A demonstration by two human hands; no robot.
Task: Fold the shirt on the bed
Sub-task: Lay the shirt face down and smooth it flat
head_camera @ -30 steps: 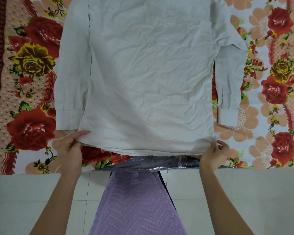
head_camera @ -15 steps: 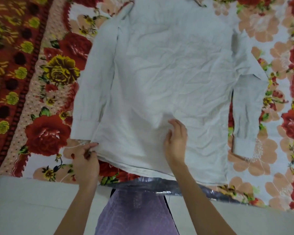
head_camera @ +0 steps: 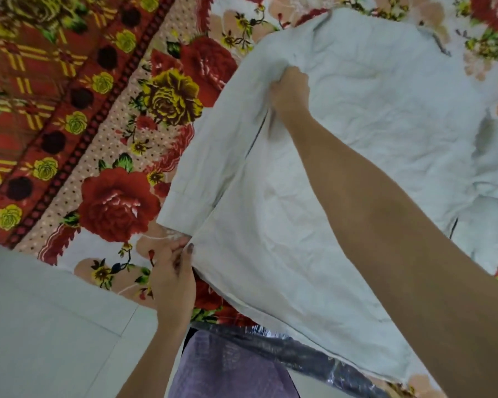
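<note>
early stage, i'd judge. the shirt [head_camera: 357, 139] lies spread flat on the bed [head_camera: 112, 196], hem at the near edge, collar end far. no fold shows anywhere on it yet. both hands sit on its left side, so this reads as the set-up for the first lengthwise fold, left side inward. still to do by my read: that fold, the right side, both sleeves tucked, then hem up toward the collar.

left hand [head_camera: 171, 278]: thumb and fingers closed in a pinch on the near-left hem corner, cloth lifted a little there. right hand [head_camera: 289, 91]: arm reaches far across the shirt body, fingers curled into a bunch of cloth near the left shoulder seam, fabric puckered around the grip.

look of the shirt: pale grey-white, long sleeves, thin woven cloth, heavily creased all over. left sleeve [head_camera: 213, 156] lies straight along the left side of the body, cuff [head_camera: 181, 208] just far of the left hand. right sleeve only partly in view at the right edge. collar area blurred, can't tell details.

bedspread is red and yellow floral. clear plastic [head_camera: 299, 349] shows along the near bed edge, under the hem.
</note>
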